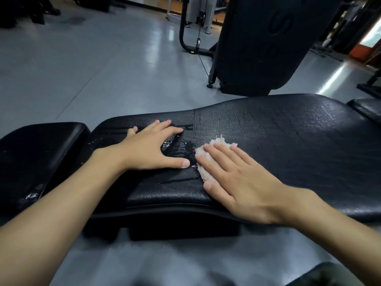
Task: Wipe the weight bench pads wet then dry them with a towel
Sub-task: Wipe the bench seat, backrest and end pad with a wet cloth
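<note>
A long black bench pad [288, 141] lies across the view, its cracked surface glistening with wet streaks near the middle. A shorter black seat pad [37, 153] adjoins it on the left, with a few wet spots at its front. My right hand [237, 174] lies flat with straight fingers, pressing a small whitish cloth [208, 149] onto the long pad. My left hand [150, 145] rests flat on the same pad just left of the cloth, fingers spread, thumb close to the cloth's edge.
Another black pad [367, 108] shows at the right edge. A large upright black pad [268, 42] on a machine frame stands behind the bench, with a cable machine [198, 21] beyond. Grey floor [92, 69] stretches to the left and behind.
</note>
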{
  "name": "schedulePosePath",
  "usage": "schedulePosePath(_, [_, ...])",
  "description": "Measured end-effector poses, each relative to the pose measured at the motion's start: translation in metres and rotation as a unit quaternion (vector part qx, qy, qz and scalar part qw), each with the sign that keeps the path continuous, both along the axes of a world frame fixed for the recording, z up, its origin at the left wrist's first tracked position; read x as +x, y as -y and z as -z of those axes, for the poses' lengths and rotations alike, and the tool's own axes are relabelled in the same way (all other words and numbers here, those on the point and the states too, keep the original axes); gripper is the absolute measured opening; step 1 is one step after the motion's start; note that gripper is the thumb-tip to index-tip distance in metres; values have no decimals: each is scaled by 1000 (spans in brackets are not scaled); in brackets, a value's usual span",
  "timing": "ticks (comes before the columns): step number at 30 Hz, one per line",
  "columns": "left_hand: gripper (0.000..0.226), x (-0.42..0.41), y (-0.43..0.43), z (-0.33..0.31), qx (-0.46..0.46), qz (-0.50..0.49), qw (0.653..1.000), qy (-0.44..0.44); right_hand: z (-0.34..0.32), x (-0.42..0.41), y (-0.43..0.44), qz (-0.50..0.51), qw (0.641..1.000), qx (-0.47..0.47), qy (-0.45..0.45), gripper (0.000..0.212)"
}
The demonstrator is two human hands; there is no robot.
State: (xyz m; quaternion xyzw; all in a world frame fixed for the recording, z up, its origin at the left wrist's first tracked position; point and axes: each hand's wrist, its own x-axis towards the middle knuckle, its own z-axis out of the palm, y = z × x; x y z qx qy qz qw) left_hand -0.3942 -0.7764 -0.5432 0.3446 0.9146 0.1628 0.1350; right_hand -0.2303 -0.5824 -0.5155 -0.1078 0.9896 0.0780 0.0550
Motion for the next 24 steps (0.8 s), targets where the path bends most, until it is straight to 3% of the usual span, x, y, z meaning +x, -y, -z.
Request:
schedulePosePath(5, [116,-2,1,2,4,3,1000,0,-7,4,-4,23,994,-94,44,74])
schedulePosePath(9, [117,-3,3,2,1,12,1000,-2,-2,-1,-1,22,999,-30,19,75])
schedulePosePath(14, [112,-5,12,-7,-10,24,1000,9,-1,-43,-2,41,999,-23,14,80])
schedulePosePath(19, [101,-1,21,-12,-38,14,999,-3,5,-118,-12,72,997,-33,-6,58])
schedulePosePath(24, [100,5,26,-8,-34,-5,999,-12,9,-191,-22,103,994,-33,-11,56])
